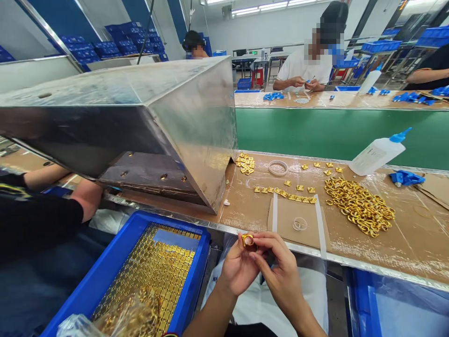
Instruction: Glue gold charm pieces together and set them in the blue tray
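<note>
My left hand is closed, pinching a gold ring-shaped piece just in front of the table edge. From the other side my right hand also has its fingertips on this gold ring, thumb bent beneath it. Ahead lies a cardboard pad with white tape strips and a small clear round dish. A row of small gold square pieces runs along the pad's far edge. To the right is a heap of gold rings. More gold pieces lie by the metal hood.
A metal hood stands at left, with a neighbour's arms beside it. A blue crate holds gold parts. A white bottle and blue scraps lie right. Across the green belt a co-worker handles something small.
</note>
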Available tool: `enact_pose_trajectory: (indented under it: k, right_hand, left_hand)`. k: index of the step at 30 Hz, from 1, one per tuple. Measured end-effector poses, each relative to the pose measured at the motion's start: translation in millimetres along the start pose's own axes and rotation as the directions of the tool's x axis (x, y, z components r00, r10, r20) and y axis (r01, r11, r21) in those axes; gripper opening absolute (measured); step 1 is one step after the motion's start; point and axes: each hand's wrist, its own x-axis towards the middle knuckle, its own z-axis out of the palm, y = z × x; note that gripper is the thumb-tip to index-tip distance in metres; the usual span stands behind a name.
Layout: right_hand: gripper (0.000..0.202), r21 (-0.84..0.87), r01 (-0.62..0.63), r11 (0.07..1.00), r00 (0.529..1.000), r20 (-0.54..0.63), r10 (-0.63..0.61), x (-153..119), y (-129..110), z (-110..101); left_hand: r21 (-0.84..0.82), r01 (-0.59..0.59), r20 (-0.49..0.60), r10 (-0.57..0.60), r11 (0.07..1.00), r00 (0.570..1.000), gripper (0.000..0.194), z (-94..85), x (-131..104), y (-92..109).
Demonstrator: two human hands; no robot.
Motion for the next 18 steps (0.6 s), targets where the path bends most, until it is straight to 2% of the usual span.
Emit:
enact_pose_trajectory:
  k: [6,13,18]
  right_hand:
    - [0.018,-0.001,0.027,1.000,1.000,0.014,-0.027,3.0,-1.8,2.5]
    - [0.021,0.004,0.033,0.999,0.999,-0.022,-0.033,3.9,-3.3,2.7]
    - [0.020,0.009,0.015,1.000,0.999,-0.041,-0.015,3.7,-3.0,3.5]
  left_hand:
    - [-0.029,-0.032,-0.025,0.031,0.999,0.999,0.022,0.1,-2.4,-0.1]
    - [-0.119,0.004,-0.085,-0.014,0.993,0.996,0.017,-3.1,-2.3,-4.1]
    - [-0.112,0.003,-0.044,-0.008,0.994,0.999,0.021,-0.4,-2.1,-5.2]
